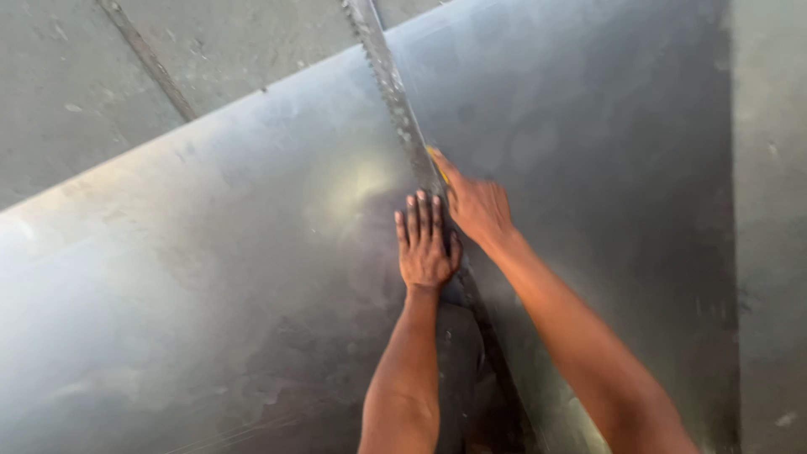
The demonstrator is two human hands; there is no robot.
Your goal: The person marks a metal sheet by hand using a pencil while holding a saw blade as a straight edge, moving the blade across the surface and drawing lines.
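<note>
A large grey metal sheet (210,252) lies flat below me. A long straight metal strip (388,80) with small marks along it runs over the sheet from the top centre down toward me. My left hand (425,242) lies flat, fingers spread a little, on the sheet just left of the strip. My right hand (477,204) sits on the strip's right side, blurred, closed around a small yellow object (436,160) whose tip touches the strip's edge. What the yellow object is cannot be made out.
A second stretch of metal sheet (588,168) extends right of the strip. Grey concrete floor (92,76) with a dark joint line shows at the upper left, and more floor (769,210) lies along the right edge.
</note>
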